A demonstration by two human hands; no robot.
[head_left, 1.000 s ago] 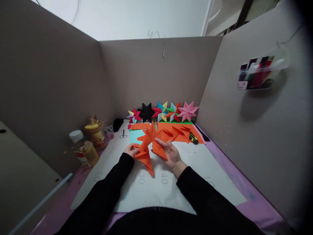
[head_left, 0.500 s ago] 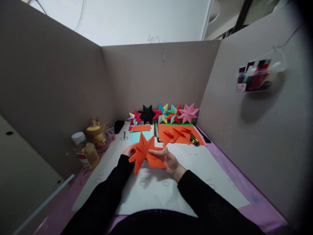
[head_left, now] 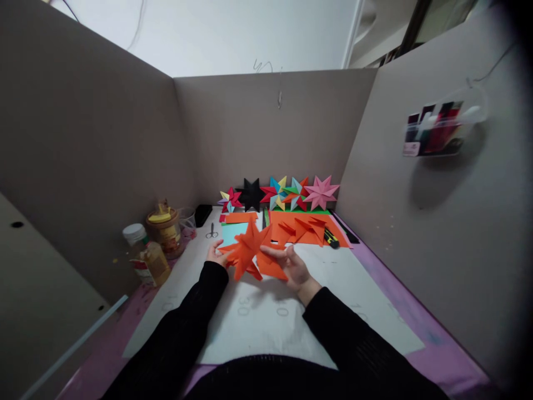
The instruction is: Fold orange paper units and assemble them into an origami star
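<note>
Held up above the white paper sheet [head_left: 266, 322] is an orange folded-paper star [head_left: 251, 245] with several points. My left hand [head_left: 215, 254] grips its left side, fingers partly behind the paper. On the right, my right hand [head_left: 291, 265] pinches the star's edge, with the index finger lying across the front and the thumb raised. Just beyond, several loose orange folded pieces [head_left: 302, 229] rest on flat orange paper [head_left: 339, 238].
A yellow-black box cutter [head_left: 331, 239] lies on the orange paper. Small scissors [head_left: 212, 231] are at the left, near a glue bottle [head_left: 147, 256] and a brown jar [head_left: 165, 232]. Finished stars [head_left: 320, 193] lean along the back wall. Grey panels [head_left: 275, 133] enclose the table.
The orange star has shifted slightly to the right and up and has turned in my hands. My left hand has come more into sight at its left side.
</note>
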